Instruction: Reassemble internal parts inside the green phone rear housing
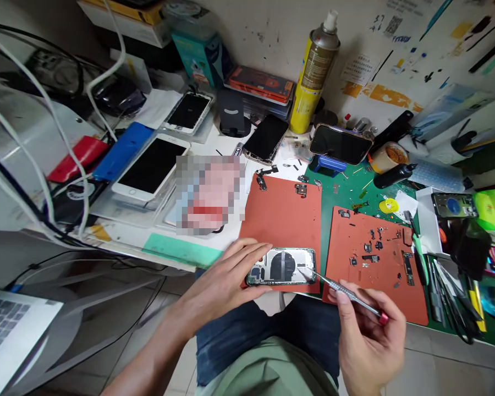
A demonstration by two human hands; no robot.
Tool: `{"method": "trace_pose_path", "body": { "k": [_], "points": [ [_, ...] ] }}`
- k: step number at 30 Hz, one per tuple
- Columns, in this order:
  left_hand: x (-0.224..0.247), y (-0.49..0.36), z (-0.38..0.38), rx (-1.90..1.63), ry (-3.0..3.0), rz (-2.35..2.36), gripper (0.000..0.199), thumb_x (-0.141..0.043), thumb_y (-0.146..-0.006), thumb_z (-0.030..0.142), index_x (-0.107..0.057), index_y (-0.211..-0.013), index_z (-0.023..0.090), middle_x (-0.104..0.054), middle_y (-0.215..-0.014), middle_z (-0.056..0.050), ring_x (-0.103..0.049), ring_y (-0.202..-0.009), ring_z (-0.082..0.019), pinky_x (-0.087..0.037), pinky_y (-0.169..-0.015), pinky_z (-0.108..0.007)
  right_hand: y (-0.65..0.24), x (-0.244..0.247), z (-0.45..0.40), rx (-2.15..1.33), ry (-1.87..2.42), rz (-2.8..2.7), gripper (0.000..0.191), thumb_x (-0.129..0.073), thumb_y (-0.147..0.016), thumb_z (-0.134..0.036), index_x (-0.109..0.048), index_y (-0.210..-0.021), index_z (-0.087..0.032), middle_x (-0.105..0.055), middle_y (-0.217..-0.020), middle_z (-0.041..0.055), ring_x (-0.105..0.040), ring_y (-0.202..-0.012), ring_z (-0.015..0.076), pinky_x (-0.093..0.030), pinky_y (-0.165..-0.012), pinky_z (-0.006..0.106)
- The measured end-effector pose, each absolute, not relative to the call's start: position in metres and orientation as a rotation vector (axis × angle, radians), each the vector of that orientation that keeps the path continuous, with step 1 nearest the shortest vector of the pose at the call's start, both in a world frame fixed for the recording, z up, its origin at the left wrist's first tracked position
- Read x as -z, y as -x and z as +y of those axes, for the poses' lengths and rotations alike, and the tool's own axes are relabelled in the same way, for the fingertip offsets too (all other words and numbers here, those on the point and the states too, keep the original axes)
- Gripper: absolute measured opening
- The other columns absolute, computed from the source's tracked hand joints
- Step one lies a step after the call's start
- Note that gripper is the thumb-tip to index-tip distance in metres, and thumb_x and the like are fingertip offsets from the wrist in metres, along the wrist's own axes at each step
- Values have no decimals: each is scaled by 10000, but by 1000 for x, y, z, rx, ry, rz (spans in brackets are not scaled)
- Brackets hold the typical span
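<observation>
Reaches in with the left hand point(233, 269) over the near edge of the worktop point(326, 220), back of the hand upward, four fingers extended side by side, thumb spread away from them. Clamps the left end of one phone housing point(282, 267) between thumb and fingers. Holds the right hand point(367, 333) at the near edge, palm turned inward, fingers curled and closed on one screwdriver point(350, 294), silver with a red cap. Slants this downward to the left, shaft over the right half of the housing; too fine to tell touching from hovering at the tip.

Along the near edge, with the housing flat on the left one, has two orange mats point(282, 220) point(383, 278). Carries well over ten small phone parts point(370, 258) scattered over the right one, and a few more point(301, 190) at the far end of the left one.

Farther out, shows four dark-screened phones: one white point(152, 168) toward the left, one white-framed point(190, 112) behind it toward the far edge, one black point(266, 138) past the left mat, one propped on a blue stand point(329, 165) near the far edge point(340, 144). Also has one yellow spray can point(313, 77) by the far edge, one yellow disc point(388, 205) behind the right mat, and several hand tools point(436, 291) bunched at the near right corner.
</observation>
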State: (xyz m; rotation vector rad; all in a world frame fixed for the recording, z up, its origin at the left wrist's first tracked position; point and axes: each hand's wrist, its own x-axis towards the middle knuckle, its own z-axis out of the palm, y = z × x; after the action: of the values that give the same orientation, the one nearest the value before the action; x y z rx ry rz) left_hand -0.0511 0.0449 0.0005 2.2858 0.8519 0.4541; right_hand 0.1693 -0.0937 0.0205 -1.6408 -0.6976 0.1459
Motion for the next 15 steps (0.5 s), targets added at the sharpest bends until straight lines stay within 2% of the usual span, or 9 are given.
{"method": "trace_pose_path", "body": {
  "k": [3,7,10,15],
  "points": [
    [-5,44,46,-517,-2315,879,719,-788,-966,330,-469,-1607,274,-697,-1393,-129,-642,-1350,-326,-596,-1111,-502,-161,-4,-93,22,1601,-864,375,-916,-854,-148,-699,-1155,-197,-815,-979,50,-851,-801,254,-771,-744,453],
    [-5,39,49,-533,-2324,899,729,-828,-900,352,-517,-1555,269,-679,-1313,-121,-683,-1249,-332,-602,-1089,-541,-164,12,-94,195,1577,-1096,463,-905,-851,-96,-670,-1227,-229,-814,-1027,52,-846,-840,270,-766,-736,508],
    [-3,39,51,-481,-2261,940,732,-866,-865,363,-556,-1524,292,-648,-1316,-107,-686,-1228,-323,-612,-1075,-523,-168,15,-90,223,1606,-1214,497,-891,-868,-100,-641,-1267,-259,-811,-1042,41,-838,-868,262,-758,-726,497],
    [-1,41,53,-490,-2239,925,749,-901,-841,350,-554,-1503,300,-627,-1303,-83,-678,-1236,-310,-613,-1075,-490,-167,15,-76,331,1593,-1276,605,-903,-805,-11,-656,-1307,-242,-799,-1038,50,-823,-875,254,-736,-693,435]
  ]
}}
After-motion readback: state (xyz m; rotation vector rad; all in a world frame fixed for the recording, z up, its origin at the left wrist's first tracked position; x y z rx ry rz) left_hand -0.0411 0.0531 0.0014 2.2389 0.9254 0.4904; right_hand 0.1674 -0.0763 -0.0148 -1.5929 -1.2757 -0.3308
